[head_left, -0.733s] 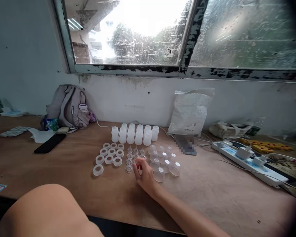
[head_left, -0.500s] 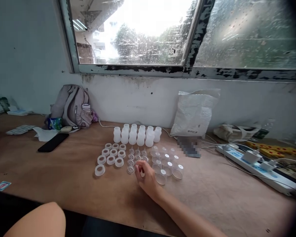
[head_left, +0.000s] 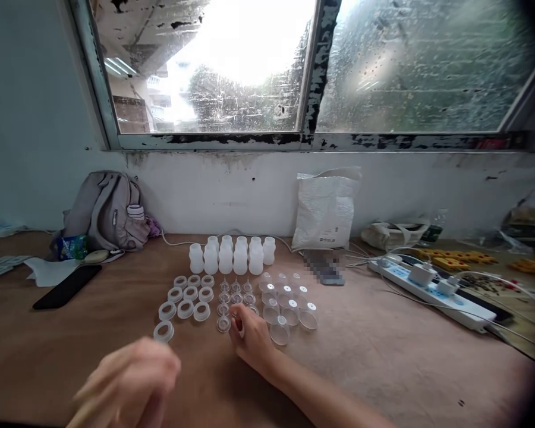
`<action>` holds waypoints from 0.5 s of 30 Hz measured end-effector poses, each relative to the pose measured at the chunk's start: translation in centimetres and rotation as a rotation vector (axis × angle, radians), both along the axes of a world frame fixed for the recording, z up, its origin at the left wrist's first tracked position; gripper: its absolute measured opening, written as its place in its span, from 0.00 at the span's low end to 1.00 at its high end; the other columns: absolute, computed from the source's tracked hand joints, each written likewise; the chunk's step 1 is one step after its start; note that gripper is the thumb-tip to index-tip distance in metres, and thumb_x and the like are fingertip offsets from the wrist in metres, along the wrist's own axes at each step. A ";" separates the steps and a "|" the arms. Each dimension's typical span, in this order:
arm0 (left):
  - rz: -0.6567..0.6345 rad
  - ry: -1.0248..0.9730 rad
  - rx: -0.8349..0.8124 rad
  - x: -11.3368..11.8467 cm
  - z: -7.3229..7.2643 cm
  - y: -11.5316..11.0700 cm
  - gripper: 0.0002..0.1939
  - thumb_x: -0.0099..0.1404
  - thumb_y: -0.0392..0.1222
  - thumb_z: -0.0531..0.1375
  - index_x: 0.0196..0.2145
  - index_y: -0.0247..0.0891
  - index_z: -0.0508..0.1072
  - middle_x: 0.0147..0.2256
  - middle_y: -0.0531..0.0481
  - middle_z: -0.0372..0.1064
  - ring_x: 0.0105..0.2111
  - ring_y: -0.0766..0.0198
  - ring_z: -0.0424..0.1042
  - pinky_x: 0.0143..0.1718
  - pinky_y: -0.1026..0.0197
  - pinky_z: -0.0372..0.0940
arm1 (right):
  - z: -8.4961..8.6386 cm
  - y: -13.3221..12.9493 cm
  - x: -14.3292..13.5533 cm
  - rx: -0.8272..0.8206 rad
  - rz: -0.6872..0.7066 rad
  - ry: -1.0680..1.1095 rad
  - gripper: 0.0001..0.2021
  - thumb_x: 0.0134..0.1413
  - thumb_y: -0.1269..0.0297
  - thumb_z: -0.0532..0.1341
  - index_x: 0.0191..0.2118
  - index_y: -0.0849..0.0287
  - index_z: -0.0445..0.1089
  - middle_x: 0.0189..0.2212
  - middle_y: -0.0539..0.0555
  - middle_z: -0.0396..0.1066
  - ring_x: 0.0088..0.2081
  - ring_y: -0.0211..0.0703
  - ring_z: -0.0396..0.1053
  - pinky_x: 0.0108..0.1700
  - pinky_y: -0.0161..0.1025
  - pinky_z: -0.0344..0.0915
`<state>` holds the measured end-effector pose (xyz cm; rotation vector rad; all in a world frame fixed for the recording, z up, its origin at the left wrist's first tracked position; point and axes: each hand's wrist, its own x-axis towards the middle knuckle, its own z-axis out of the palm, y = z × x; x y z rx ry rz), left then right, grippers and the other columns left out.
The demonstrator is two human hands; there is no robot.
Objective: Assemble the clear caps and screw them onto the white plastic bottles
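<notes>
Head view: wooden table (head_left: 405,368) below a window, with small plastic parts laid out in groups. The right hand (head_left: 249,339) rests on the table at the near edge of the middle group, its fingers curled in around a small clear nozzle (head_left: 237,311) pinched at the fingertips; most of this part is hidden by the fingers. Its neighbours, the other clear nozzles (head_left: 234,291), are tiny, see-through and cone-tipped, standing in short rows. Left of them lie white rings (head_left: 185,295), round and open in the middle. Right of them sit clear domed caps (head_left: 289,300), several on their sides. Behind all three groups stands a row of white bottles (head_left: 232,255), upright and close together. The left hand (head_left: 131,383) hovers blurred in the near foreground, loosely curled; whether it holds anything cannot be told.
</notes>
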<state>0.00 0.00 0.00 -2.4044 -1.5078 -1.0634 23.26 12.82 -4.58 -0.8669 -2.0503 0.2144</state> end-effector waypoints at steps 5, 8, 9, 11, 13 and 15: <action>0.257 0.072 -0.084 0.0 -0.4 5.8 0.07 0.58 0.46 0.54 0.27 0.41 0.61 0.24 0.56 0.63 0.22 0.67 0.66 0.21 0.67 0.61 | -0.1 0.3 -0.1 -0.084 -0.059 -0.115 0.14 0.41 0.77 0.52 0.38 0.58 0.60 0.24 0.50 0.65 0.27 0.41 0.63 0.29 0.34 0.57; 0.314 0.120 -0.156 -1.2 -2.2 6.6 0.08 0.58 0.45 0.53 0.25 0.41 0.59 0.25 0.56 0.63 0.24 0.66 0.67 0.19 0.68 0.59 | -0.3 0.3 -0.1 -0.105 -0.071 -0.150 0.16 0.40 0.77 0.52 0.38 0.58 0.60 0.25 0.51 0.65 0.29 0.42 0.64 0.31 0.35 0.57; 0.332 0.130 -0.168 -1.6 -2.7 6.5 0.08 0.58 0.46 0.53 0.26 0.41 0.59 0.25 0.56 0.63 0.24 0.66 0.67 0.19 0.68 0.59 | -0.3 0.2 -0.1 -0.108 -0.076 -0.158 0.16 0.39 0.78 0.52 0.38 0.58 0.60 0.25 0.51 0.66 0.29 0.42 0.64 0.31 0.35 0.57; 0.381 0.143 -0.162 -2.1 -3.3 6.5 0.08 0.57 0.46 0.53 0.26 0.41 0.59 0.26 0.55 0.63 0.24 0.65 0.67 0.19 0.67 0.59 | -0.3 0.2 -0.1 -0.114 -0.088 -0.172 0.15 0.40 0.78 0.52 0.38 0.59 0.60 0.26 0.51 0.66 0.30 0.43 0.64 0.31 0.35 0.58; 0.421 0.148 -0.123 -2.0 -3.2 6.6 0.07 0.57 0.46 0.53 0.27 0.41 0.59 0.27 0.54 0.63 0.26 0.63 0.67 0.19 0.66 0.59 | -0.4 0.2 -0.1 -0.122 -0.096 -0.191 0.15 0.41 0.77 0.53 0.39 0.59 0.60 0.26 0.52 0.67 0.31 0.43 0.64 0.32 0.36 0.58; 0.393 0.158 -0.063 -1.5 -2.6 7.1 0.07 0.58 0.46 0.53 0.29 0.41 0.60 0.29 0.52 0.64 0.29 0.61 0.67 0.22 0.64 0.61 | -0.5 0.3 -0.2 -0.126 -0.093 -0.208 0.12 0.45 0.74 0.54 0.39 0.59 0.61 0.27 0.53 0.67 0.31 0.44 0.64 0.33 0.37 0.59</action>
